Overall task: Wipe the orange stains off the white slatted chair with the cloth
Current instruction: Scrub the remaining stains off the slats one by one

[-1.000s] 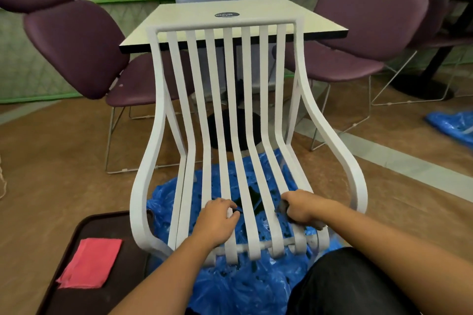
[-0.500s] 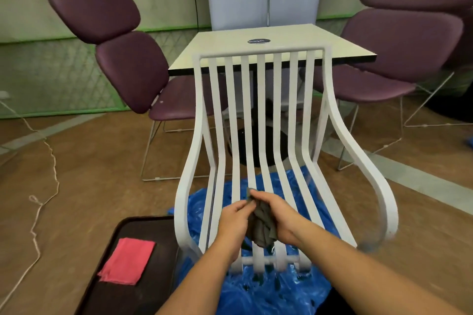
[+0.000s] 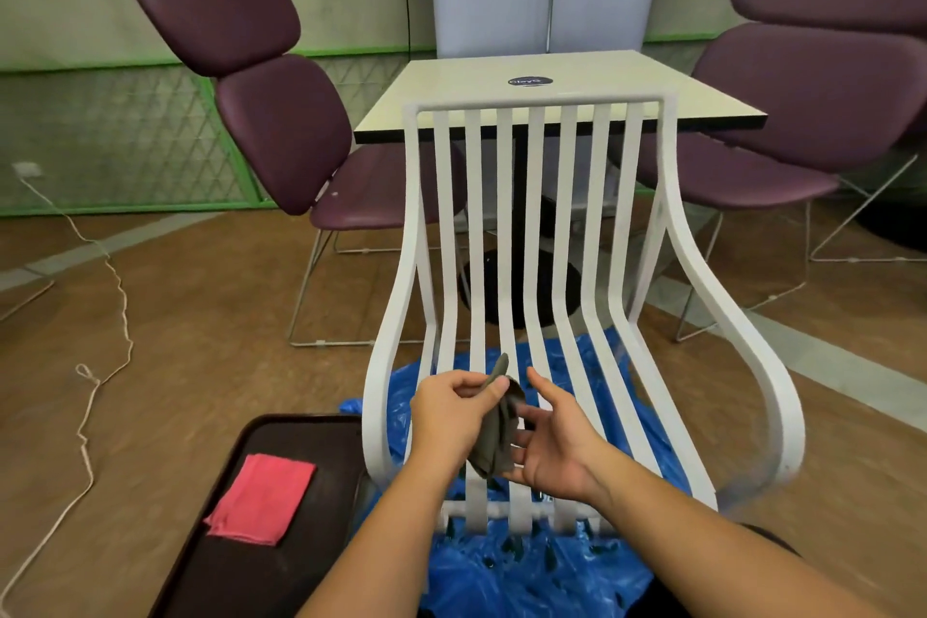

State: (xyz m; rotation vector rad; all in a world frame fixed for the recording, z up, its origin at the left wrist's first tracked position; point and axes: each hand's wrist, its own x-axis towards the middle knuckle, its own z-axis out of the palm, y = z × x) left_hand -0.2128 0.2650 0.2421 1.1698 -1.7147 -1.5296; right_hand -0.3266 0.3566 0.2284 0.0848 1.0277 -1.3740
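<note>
A white slatted chair (image 3: pixel 539 226) stands right in front of me on a blue plastic sheet (image 3: pixel 521 567). No orange stain shows on its slats from here. Above the front of the seat, my left hand (image 3: pixel 451 412) pinches the top of a grey-brown cloth (image 3: pixel 496 437) between thumb and fingers, and the cloth hangs down. My right hand (image 3: pixel 557 442) is beside it, palm turned toward the cloth, fingers spread and straight, touching the hanging cloth's lower part.
A dark tray (image 3: pixel 261 577) lies on the floor at lower left with a folded pink cloth (image 3: pixel 261 497) on it. Behind the chair stands a beige table (image 3: pixel 552 85), flanked by purple lounge chairs (image 3: pixel 281 126). A white cord (image 3: pixel 100 366) runs across the brown floor at left.
Both hands left the seat slats and rose together with the cloth. The right hand has let go and spread its fingers; the left hand now holds the cloth alone. My view shifted right.
</note>
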